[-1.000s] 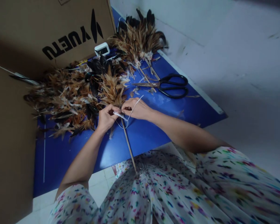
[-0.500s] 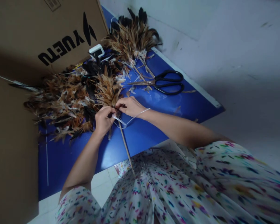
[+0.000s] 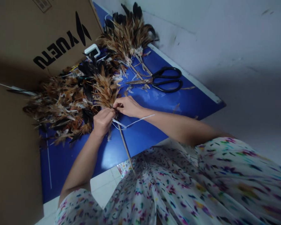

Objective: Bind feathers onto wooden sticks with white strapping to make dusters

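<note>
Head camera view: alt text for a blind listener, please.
Left hand and right hand pinch at the base of a brown feather bunch on a thin wooden stick, beside a white strip, above a blue table. Black-handled scissors lie right, a brown-and-black feather heap left.

I am watching through the one camera on the person's head, which is facing forward and steeply down. It is looking over the patterned clothing (image 3: 173, 187) at the bottom of the frame. The left hand (image 3: 103, 121) and right hand (image 3: 128, 106) are showing whole near the middle, so I am viewing them from fairly close above. The blue table (image 3: 61, 159) is running slantwise across the centre, while a cardboard box (image 3: 16, 140) is filling the left side and a pale wall (image 3: 224, 40) the upper right.
</note>
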Action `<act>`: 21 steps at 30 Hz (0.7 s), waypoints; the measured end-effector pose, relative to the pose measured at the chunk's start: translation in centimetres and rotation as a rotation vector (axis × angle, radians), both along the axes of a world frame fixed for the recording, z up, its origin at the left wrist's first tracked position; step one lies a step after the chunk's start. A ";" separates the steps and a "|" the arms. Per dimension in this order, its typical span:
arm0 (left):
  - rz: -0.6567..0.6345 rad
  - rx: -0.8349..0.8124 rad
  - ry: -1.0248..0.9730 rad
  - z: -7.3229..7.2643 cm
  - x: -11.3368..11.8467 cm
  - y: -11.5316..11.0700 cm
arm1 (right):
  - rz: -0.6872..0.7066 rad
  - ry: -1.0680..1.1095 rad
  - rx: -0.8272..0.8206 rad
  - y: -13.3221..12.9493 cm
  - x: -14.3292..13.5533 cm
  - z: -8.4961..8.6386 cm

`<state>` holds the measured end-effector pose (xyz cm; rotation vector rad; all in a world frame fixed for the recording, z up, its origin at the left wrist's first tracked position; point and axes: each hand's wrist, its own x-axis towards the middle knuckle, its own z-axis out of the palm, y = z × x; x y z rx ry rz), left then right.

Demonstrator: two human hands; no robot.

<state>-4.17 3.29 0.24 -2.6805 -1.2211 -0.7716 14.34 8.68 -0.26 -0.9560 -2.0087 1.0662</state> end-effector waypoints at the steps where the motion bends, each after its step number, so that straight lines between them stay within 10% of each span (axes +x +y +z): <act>1: -0.014 -0.004 0.015 0.0 -0.2 0.1 | 0.001 -0.006 0.000 0.0 -0.1 0.0; 12: -0.123 0.022 0.196 0.9 -1.3 1.2 | -0.016 -0.057 -0.015 0.0 0.0 0.5; 21: -0.219 0.288 0.185 -1.1 -2.6 1.7 | 0.001 -0.107 -0.014 0.1 -0.1 0.5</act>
